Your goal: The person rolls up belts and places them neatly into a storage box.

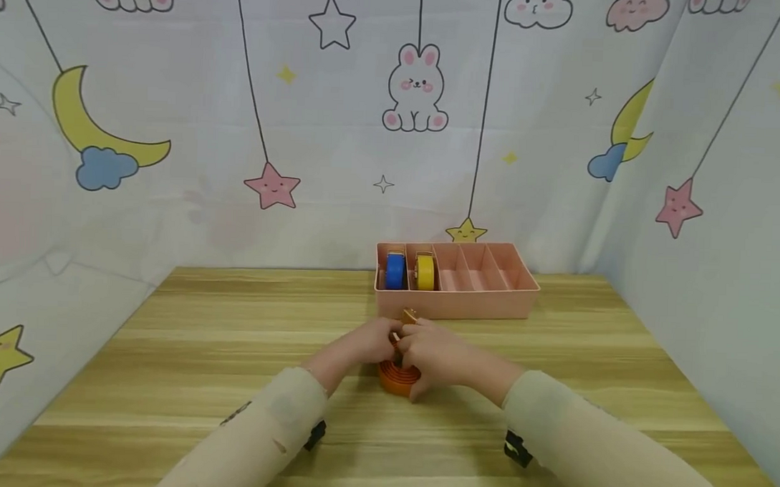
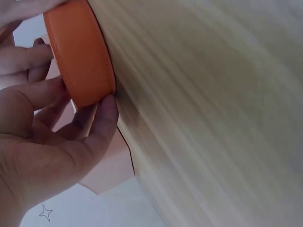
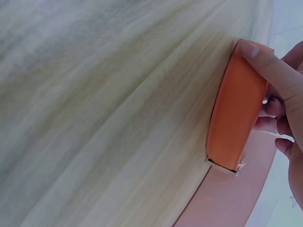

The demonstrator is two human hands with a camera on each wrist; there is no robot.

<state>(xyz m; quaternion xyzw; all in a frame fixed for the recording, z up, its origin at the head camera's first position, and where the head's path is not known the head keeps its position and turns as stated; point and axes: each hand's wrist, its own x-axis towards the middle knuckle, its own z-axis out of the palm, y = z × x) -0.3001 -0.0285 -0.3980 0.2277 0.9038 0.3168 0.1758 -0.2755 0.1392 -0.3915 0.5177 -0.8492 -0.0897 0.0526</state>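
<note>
An orange belt [image 1: 396, 381], wound into a coil, rests on edge on the wooden table in front of the pink box. Its gold buckle [image 1: 410, 316] shows just past the fingers in the head view. My left hand [image 1: 375, 341] grips the coil from the left, its fingertips at the outer band [image 2: 80, 52] in the left wrist view. From the other side my right hand [image 1: 439, 354] holds it too, the thumb [image 3: 249, 48] pressed on the band's outer face in the right wrist view. Both hands' fingers meet over the top of the coil and cover part of it.
A pink divided box [image 1: 455, 304] stands at the back of the table [image 1: 231, 352]. Its two left compartments hold a blue rolled belt [image 1: 395, 271] and a yellow rolled belt [image 1: 425, 272]. A printed curtain [image 1: 342, 127] hangs behind and at both sides.
</note>
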